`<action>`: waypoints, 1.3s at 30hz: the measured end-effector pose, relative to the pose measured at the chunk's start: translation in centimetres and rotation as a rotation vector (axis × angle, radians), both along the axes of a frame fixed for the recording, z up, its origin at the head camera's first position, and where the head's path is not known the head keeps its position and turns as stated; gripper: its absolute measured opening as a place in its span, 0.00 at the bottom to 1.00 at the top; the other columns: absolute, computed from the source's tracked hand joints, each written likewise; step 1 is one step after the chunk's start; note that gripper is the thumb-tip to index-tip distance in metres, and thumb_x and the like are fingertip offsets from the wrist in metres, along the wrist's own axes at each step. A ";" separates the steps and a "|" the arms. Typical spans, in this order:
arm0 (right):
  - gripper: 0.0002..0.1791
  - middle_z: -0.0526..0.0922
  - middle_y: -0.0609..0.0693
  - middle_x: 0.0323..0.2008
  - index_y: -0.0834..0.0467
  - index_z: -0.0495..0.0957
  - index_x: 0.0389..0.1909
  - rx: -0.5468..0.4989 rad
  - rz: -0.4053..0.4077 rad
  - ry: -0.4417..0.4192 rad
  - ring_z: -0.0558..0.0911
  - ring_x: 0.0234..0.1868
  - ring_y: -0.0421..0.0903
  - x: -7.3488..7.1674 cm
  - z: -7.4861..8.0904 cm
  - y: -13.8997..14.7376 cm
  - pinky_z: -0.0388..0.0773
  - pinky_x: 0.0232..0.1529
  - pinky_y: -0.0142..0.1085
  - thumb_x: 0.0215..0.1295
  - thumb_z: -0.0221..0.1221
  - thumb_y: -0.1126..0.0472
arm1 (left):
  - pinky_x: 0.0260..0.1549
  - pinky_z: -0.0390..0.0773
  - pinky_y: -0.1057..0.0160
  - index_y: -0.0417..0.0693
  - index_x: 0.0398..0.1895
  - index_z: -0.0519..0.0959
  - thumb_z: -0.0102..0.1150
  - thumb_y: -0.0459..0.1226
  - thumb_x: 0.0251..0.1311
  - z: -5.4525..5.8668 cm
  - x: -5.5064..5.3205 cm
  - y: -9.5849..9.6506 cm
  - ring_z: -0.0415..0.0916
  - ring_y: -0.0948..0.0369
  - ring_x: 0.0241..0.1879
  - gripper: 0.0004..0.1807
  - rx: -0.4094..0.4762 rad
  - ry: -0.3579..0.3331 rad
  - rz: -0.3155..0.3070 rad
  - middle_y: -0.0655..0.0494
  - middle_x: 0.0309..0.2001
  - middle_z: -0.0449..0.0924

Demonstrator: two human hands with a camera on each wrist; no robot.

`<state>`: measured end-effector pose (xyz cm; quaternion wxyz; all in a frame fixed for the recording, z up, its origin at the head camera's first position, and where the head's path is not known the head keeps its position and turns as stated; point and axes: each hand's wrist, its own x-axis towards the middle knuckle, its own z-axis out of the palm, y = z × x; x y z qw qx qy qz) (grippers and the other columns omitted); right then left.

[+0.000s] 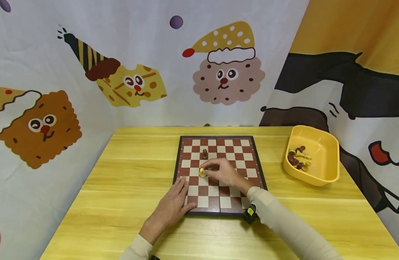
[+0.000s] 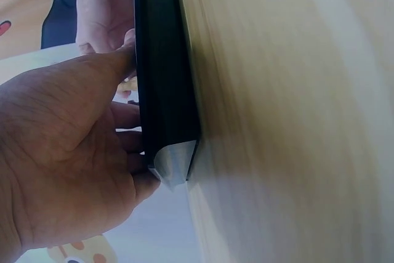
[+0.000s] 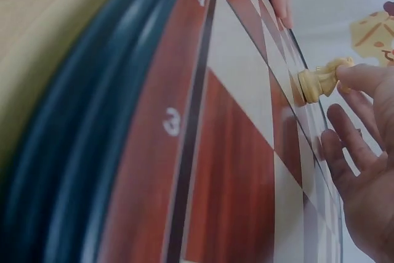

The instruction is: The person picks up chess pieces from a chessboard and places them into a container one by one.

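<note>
My right hand (image 1: pixel 222 172) pinches a pale yellow chess knight (image 3: pixel 321 79) between thumb and fingertips. The knight's base stands right at the squares of the red and cream chessboard (image 1: pixel 230 202), left of the centre fold. Just beyond it a dark brown chess piece (image 1: pixel 204 154) stands upright on the board. My left hand (image 1: pixel 174 198) rests on the board's near left corner, fingers fairly straight along the left edge. In the left wrist view, that hand (image 2: pixel 74 146) lies against the board's dark side.
A yellow plastic tub (image 1: pixel 324 155) stands at the table's back right, with several brown and yellow chess pieces (image 1: pixel 293 159) lying in it. The wooden table (image 1: pixel 121 173) meets a printed curtain (image 1: pixel 180 115) along its back edge.
</note>
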<state>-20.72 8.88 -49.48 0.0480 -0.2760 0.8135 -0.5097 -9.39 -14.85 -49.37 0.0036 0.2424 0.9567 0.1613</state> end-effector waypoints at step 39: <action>0.13 0.89 0.50 0.45 0.61 0.89 0.47 -0.133 -0.123 0.016 0.87 0.46 0.44 0.4 0.8 -0.5 0.85 0.43 0.35 0.62 0.72 0.64 | 0.72 0.56 0.45 0.25 0.72 0.62 0.59 0.53 0.71 0.6 -0.1 0.3 0.49 0.39 0.76 0.44 -0.012 -0.024 -0.006 0.31 0.76 0.53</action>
